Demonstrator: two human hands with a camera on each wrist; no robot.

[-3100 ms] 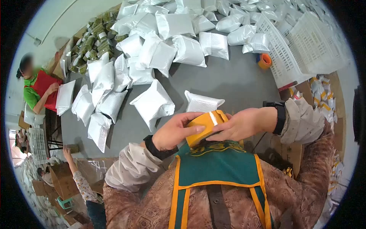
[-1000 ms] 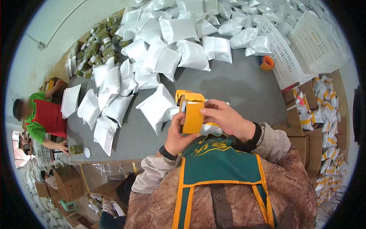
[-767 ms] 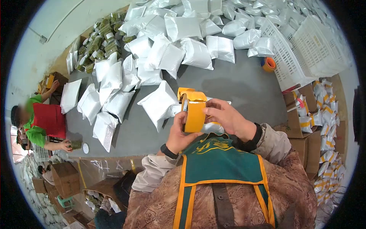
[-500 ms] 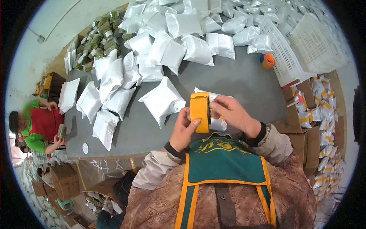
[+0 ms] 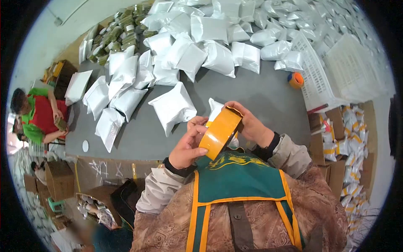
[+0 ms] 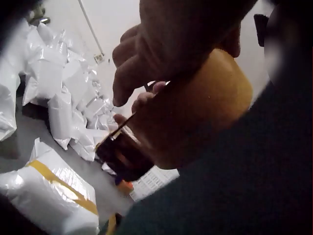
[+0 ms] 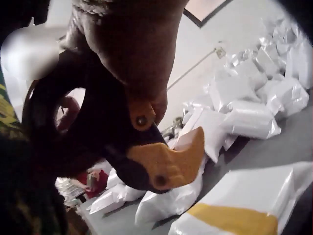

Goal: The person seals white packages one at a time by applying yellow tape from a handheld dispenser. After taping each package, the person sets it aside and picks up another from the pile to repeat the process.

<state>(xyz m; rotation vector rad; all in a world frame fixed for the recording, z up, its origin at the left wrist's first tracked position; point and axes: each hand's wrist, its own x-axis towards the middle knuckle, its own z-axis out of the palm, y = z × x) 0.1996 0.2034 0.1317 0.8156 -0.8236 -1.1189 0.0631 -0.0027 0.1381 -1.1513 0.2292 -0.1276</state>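
Note:
A wide roll of yellow tape (image 5: 219,133) is held tilted above the table edge, close to the green apron. My left hand (image 5: 187,146) grips its left side, thumb on the yellow face; the left wrist view shows this hand (image 6: 171,49) over the roll (image 6: 195,117). My right hand (image 5: 253,127) holds the upper right end. In the right wrist view, a black dispenser body with an orange jagged end (image 7: 168,164) sits under the right hand (image 7: 132,49). Beyond the roll lies a white package (image 5: 215,108), whose yellow tape band shows in both wrist views.
White packages (image 5: 172,107) lie to the left and pile up at the back, beside jars (image 5: 121,33). An orange tape roll (image 5: 296,80) and white crate (image 5: 321,80) stand at right. At far left, a person in a red apron (image 5: 45,111) holds a jar.
The yellow roll has turned from upright to leaning right, and the right hand has moved from beside it to its upper end. The left hand keeps its hold, shifted slightly left.

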